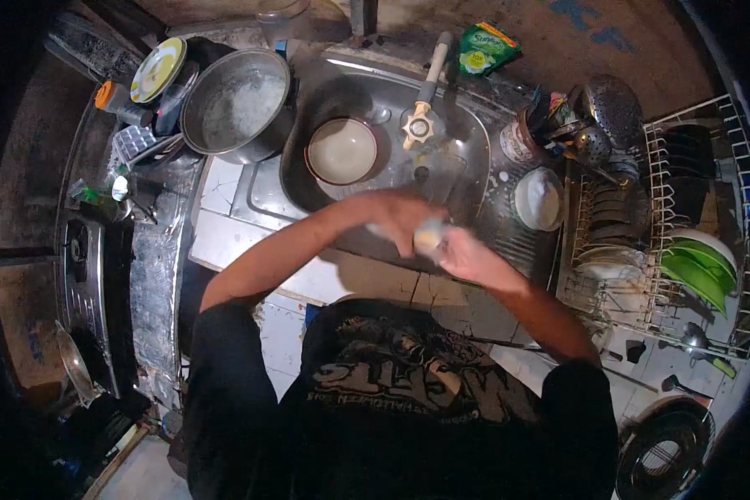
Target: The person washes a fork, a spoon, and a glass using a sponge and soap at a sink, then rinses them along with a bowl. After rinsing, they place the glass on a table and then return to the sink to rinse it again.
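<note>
Over the front edge of the sink (pixel 300 108), my left hand (pixel 400 218) and my right hand (pixel 467 254) meet around a small pale object (pixel 429 237). Motion blurs that object, and I cannot make out what it is. The fingers of my left hand curl over its left side; those of my right hand press against its right side. A white bowl with a dark rim (pixel 342 152) sits in the left part of the basin, beyond my left hand. The faucet (pixel 425 100) reaches over the basin from the back.
A large metal pot (pixel 237 104) stands left of the sink. On the right are a white bowl (pixel 540 200), a utensil holder (pixel 518 142) and a dish rack (pixel 654 250) with green plates. A green pouch (pixel 485 50) lies behind the sink. A stove (pixel 83 275) is far left.
</note>
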Demonstrator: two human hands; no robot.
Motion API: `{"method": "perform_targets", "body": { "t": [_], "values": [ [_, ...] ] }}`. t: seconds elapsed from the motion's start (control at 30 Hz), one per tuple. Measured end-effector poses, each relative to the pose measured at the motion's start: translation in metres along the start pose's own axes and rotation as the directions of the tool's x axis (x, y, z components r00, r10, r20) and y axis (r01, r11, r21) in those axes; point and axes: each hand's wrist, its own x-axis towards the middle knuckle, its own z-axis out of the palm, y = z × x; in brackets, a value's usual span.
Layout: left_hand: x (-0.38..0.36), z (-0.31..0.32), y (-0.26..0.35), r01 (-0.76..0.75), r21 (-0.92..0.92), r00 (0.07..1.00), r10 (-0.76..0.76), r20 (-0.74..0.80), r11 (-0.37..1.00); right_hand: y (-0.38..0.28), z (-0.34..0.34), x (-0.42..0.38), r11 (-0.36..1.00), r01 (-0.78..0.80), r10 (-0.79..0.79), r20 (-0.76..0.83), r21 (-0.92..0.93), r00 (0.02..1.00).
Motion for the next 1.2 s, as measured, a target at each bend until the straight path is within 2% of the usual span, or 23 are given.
{"method": "perform_targets", "body": {
  "t": [0.07, 0.13, 0.17, 0.2, 0.23, 0.27, 0.33, 0.37, 0.4, 0.47, 0.53, 0.57, 0.6, 0.63, 0.67, 0.7, 0.73, 0.77, 0.83, 0.87, 1.0, 1.07, 1.2],
  "values": [
    [-0.005, -0.021, 0.012, 0.030, 0.072, 0.999, -0.028, -0.023, 0.997, -0.022, 0.002, -0.014, 0.976, 0.080, -0.119, 0.186, 0.204, 0.975],
    [0.009, -0.020, 0.018, -0.074, 0.055, 0.997, 0.075, -0.016, 0.996, -0.028, -0.015, -0.007, 0.974, -0.013, -0.037, 0.216, 0.226, 0.976],
    [0.014, -0.026, 0.025, 0.032, -0.036, 0.990, -0.027, 0.139, 0.999, -0.039, -0.010, -0.016, 0.827, 0.325, -0.163, 0.357, -0.458, 0.920],
    [0.017, -0.021, 0.017, 0.031, -0.035, 0.990, -0.026, 0.141, 0.999, -0.046, -0.005, -0.028, 0.177, 0.550, -0.143, 0.532, -0.816, 0.835],
    [0.022, -0.012, 0.002, 0.022, -0.183, 0.972, 0.022, 0.234, 0.983, -0.046, 0.005, -0.043, -0.021, 0.638, -0.270, 0.619, -0.770, 0.738],
    [0.025, -0.019, 0.006, 0.023, -0.313, 0.945, 0.081, 0.316, 0.949, -0.060, 0.016, -0.054, -0.038, 0.639, -0.280, 0.622, -0.768, 0.731],
    [0.027, -0.013, 0.008, 0.163, -0.503, 0.916, 0.059, 0.396, 0.849, -0.068, 0.026, -0.070, 0.021, 0.576, -0.028, 0.575, -0.817, 0.818],
    [0.031, -0.009, 0.010, 0.183, -0.457, 0.946, -0.029, 0.324, 0.871, -0.050, -0.013, -0.025, -0.378, 0.809, -0.120, 0.890, -0.451, 0.440],
    [0.033, -0.009, 0.010, 0.208, -0.404, 0.963, -0.115, 0.242, 0.891, -0.052, -0.015, -0.022, -0.380, 0.805, -0.129, 0.887, -0.456, 0.443],
    [0.035, -0.020, 0.028, 0.102, -0.392, 0.984, -0.034, 0.176, 0.914, -0.056, -0.011, -0.018, -0.349, 0.767, -0.090, 0.834, -0.538, 0.544],
    [0.026, -0.031, 0.040, 0.089, -0.105, 0.990, -0.077, 0.116, 0.990, -0.058, -0.004, -0.013, -0.317, 0.726, -0.032, 0.771, -0.611, 0.636],
    [0.021, -0.024, 0.043, 0.030, -0.014, 0.998, -0.031, -0.062, 0.999, -0.061, -0.001, -0.010, -0.305, 0.702, -0.002, 0.738, -0.644, 0.675],
    [0.017, -0.017, 0.048, 0.032, -0.016, 0.998, -0.033, -0.060, 0.999, -0.060, 0.000, -0.008, -0.287, 0.678, 0.031, 0.701, -0.677, 0.712],
    [0.011, -0.015, 0.061, 0.117, 0.115, 0.984, -0.100, -0.145, 0.986, -0.057, -0.008, 0.001, -0.282, 0.679, 0.028, 0.702, -0.678, 0.712],
    [0.008, -0.015, 0.071, 0.208, 0.239, 0.959, -0.150, -0.239, 0.949, -0.053, -0.025, 0.016, 0.300, 0.652, 0.036, 0.691, -0.697, 0.722],
    [0.006, -0.014, 0.075, 0.195, 0.342, 0.955, -0.098, -0.281, 0.919, -0.048, -0.042, 0.030, 0.781, 0.402, 0.044, 0.685, -0.477, 0.727],
    [0.005, -0.010, 0.074, 0.186, 0.347, 0.958, -0.092, -0.271, 0.919, -0.045, -0.051, 0.035, 0.996, 0.018, 0.050, 0.686, -0.092, 0.726],
    [0.004, -0.007, 0.072, 0.181, 0.337, 0.944, -0.068, -0.322, 0.924, -0.050, -0.039, 0.016, 0.996, 0.025, 0.043, 0.685, -0.090, 0.728],
    [0.003, -0.009, 0.071, 0.181, 0.334, 0.924, -0.044, -0.379, 0.925, -0.061, -0.015, -0.027, 0.834, 0.179, -0.005, 0.317, -0.522, 0.949],
    [0.004, -0.010, 0.072, 0.179, 0.336, 0.925, -0.042, -0.377, 0.925, -0.063, -0.010, -0.036, 0.831, 0.181, -0.004, 0.320, -0.526, 0.947],
    [-0.012, -0.028, 0.063, 0.070, 0.245, 0.879, 0.056, -0.473, 0.967, -0.083, -0.004, -0.075, 0.946, 0.306, -0.230, 0.437, -0.109, 0.869],
    [-0.018, -0.039, 0.062, 0.129, 0.206, 0.857, -0.004, -0.516, 0.970, -0.099, -0.002, -0.088, 0.924, 0.382, -0.335, 0.511, 0.014, 0.792],
    [-0.012, -0.038, 0.044, 0.035, 0.029, 0.722, -0.005, -0.692, 0.999, -0.111, 0.018, -0.097, 0.747, 0.627, -0.656, 0.398, 0.222, 0.641]
  ]
}}
